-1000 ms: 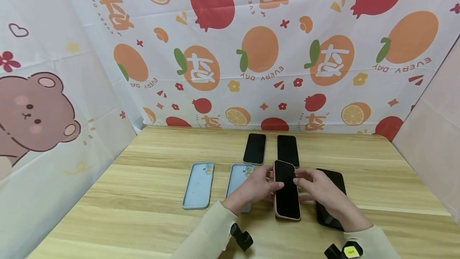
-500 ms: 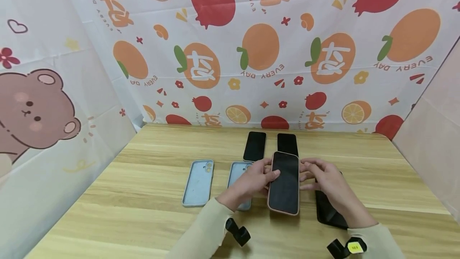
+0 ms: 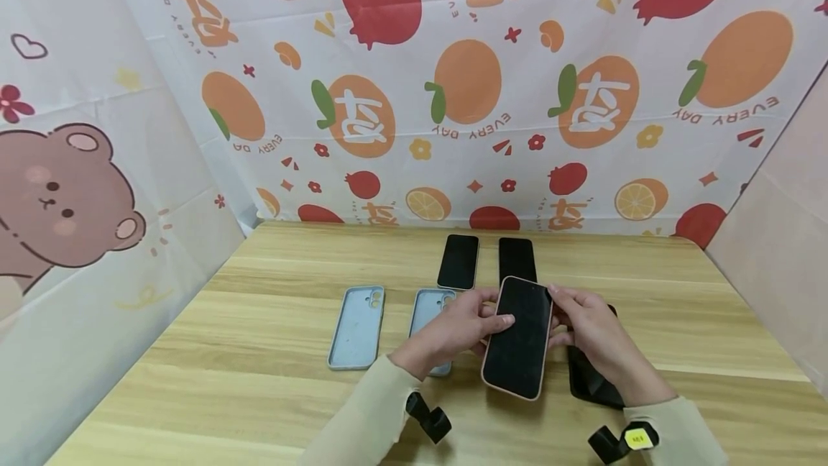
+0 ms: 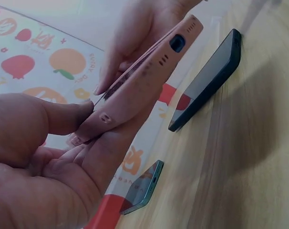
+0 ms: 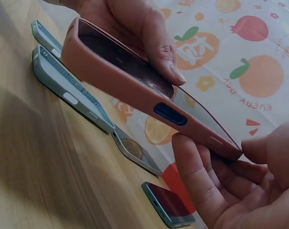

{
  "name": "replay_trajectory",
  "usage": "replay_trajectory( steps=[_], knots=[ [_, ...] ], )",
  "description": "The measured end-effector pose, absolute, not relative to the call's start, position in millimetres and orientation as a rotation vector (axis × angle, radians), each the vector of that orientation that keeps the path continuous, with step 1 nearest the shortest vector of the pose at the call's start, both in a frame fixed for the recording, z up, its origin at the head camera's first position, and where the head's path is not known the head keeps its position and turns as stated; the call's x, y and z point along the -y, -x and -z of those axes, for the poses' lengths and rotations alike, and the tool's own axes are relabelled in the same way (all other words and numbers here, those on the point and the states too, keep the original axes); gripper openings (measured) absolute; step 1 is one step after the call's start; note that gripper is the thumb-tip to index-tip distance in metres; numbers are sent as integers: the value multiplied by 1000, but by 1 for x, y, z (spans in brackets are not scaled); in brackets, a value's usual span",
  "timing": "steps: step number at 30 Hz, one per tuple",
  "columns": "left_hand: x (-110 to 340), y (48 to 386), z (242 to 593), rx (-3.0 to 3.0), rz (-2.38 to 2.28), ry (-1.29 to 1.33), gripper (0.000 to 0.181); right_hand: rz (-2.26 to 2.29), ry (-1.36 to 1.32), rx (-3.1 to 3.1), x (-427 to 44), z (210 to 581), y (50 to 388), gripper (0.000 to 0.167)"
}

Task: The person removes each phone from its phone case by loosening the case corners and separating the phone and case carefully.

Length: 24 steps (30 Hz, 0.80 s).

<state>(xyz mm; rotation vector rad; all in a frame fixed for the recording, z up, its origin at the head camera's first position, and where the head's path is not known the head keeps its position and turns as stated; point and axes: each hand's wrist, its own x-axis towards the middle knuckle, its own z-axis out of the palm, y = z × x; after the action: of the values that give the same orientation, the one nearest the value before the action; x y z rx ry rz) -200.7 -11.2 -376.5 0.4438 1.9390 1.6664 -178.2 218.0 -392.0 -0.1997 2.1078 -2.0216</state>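
Observation:
A black-screened phone [image 3: 520,344] sits in a pink phone case [image 4: 139,88], held above the table in both hands. My left hand [image 3: 453,326] grips its left side, thumb on the front and fingers behind. At the upper right corner, my right hand [image 3: 595,336] pinches the case between thumb and fingers. A dark blue phone side shows through a slot in the case's edge [image 5: 120,93] in the right wrist view. Whether every corner of the phone is seated is hard to tell.
Two light blue phone cases lie at left, one apart [image 3: 356,329] and one partly behind my left hand [image 3: 425,311]. Two dark phones, left [image 3: 458,262] and right [image 3: 517,259], lie at the back. A larger black device [image 3: 591,380] is partly under my right hand.
The pink-cased phone has been raised and now leans, its top toward the right. My right hand has moved from its right edge to pinch its upper right corner.

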Motion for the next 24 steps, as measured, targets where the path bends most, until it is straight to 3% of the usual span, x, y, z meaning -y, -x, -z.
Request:
replay_trajectory(
  steps=[5,19,24],
  knots=[
    [10,201,378,-1944,-1660,-458,28,2036,148,-2102,-216,392,178,63],
    [11,197,376,-1890,-1687,-460,29,2297,-17,-1925,-208,391,174,41],
    [13,198,376,-1851,-1701,-441,31,2368,46,-1749,-209,392,175,39]
  ],
)
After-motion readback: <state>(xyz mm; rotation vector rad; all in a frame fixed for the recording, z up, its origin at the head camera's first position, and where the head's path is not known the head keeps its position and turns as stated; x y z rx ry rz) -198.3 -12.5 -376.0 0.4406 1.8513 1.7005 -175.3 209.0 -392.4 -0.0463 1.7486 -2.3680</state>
